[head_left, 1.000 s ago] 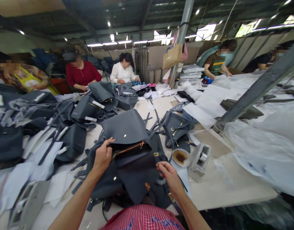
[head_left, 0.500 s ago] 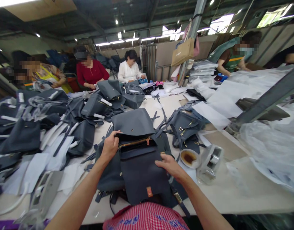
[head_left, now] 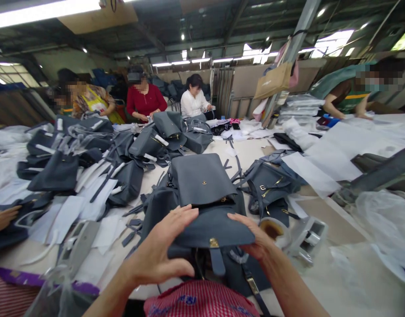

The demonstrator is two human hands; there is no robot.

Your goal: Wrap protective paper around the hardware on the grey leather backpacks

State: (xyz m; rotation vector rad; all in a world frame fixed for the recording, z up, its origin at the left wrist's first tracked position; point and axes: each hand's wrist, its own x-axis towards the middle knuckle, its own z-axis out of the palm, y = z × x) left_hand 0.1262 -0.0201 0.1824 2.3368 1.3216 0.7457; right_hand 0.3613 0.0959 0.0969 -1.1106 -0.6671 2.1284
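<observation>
A dark blue-grey backpack (head_left: 202, 174) lies in front of me, its top flap with a small gold stud folded down over the zipped opening. Below it a front flap (head_left: 218, 231) is lifted off the bag's front, with a gold clasp (head_left: 213, 242) and a short strap at its lower edge. My left hand (head_left: 162, 251) is open, fingers and thumb spread, at that flap's left side. Around its right edge is my right hand (head_left: 255, 235), partly hidden by the flap. A buckled strap (head_left: 251, 284) hangs at the bag's lower right.
Similar bags (head_left: 57, 171) are heaped at the left, where another person's hand (head_left: 4, 220) shows. At right stand a bowl of brown liquid (head_left: 271, 229), a tape dispenser (head_left: 308, 242) and another bag (head_left: 264, 185). A metal post (head_left: 380, 171) slants nearby. Several people work across the table.
My left hand has let go of the top flap, which has come down over the zipper, and moved lower. The front flap has been raised from lying flat. The view has turned left.
</observation>
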